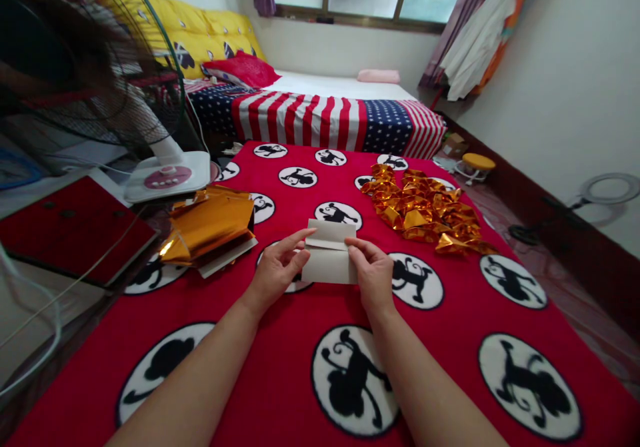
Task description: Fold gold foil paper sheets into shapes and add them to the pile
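A small sheet of paper (pixel 330 268), pale on the side facing me, is held between both hands over the red cloth. A fold runs across it, with a narrow flap standing along the crease. My left hand (pixel 280 264) pinches its left edge between thumb and fingers. At the right edge, my right hand (pixel 369 267) grips it the same way near the fold. To the left lies a stack of shiny gold foil paper (pixel 213 224), with pale backing showing at its lower edge. Folded gold foil pieces (pixel 420 207) lie in a heap at the right.
The red cloth (pixel 270 380) has round monkey patches. An electric fan (pixel 170 167) stands close on the left beside a dark red panel (pixel 75 227). Beyond is a bed with a striped, starred cover (pixel 320 117). A yellow stool (pixel 479 162) and a ring-topped stand (pixel 610 188) are on the right.
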`<state>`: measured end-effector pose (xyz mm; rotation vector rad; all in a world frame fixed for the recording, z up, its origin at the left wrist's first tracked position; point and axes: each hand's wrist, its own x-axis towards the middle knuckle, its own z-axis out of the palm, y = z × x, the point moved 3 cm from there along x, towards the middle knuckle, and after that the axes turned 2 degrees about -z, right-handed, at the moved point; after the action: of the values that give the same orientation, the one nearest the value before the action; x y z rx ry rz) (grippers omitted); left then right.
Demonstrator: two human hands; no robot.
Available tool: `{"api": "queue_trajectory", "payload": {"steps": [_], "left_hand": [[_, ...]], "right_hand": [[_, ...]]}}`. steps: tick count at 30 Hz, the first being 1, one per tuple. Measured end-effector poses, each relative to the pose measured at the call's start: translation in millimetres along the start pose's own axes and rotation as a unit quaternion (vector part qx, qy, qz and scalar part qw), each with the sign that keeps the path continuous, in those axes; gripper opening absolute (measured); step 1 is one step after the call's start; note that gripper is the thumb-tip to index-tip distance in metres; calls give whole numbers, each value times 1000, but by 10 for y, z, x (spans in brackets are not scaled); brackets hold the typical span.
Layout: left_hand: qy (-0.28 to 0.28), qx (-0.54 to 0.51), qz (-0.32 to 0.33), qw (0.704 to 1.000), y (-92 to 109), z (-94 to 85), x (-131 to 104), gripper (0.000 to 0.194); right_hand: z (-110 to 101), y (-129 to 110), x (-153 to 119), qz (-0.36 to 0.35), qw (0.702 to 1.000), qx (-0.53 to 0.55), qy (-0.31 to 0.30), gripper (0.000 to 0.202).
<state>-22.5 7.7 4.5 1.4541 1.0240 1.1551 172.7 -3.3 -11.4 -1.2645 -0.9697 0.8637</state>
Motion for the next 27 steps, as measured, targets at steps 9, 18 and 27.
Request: {"api": "queue_trajectory", "payload": {"steps": [9,18,27], "left_hand": [[-14,-153,-135,979,-57,-26,25,62],[-38,-240,-189,952,-90,-107,48,45],[-44,-133,-137,981,-37,-51,31,44]], "right_hand": [[37,-71,-28,47,985,137,-99,23],[66,6,-2,104,962,184,-175,36],[73,18,8,73,965,181,-175,25]]}}
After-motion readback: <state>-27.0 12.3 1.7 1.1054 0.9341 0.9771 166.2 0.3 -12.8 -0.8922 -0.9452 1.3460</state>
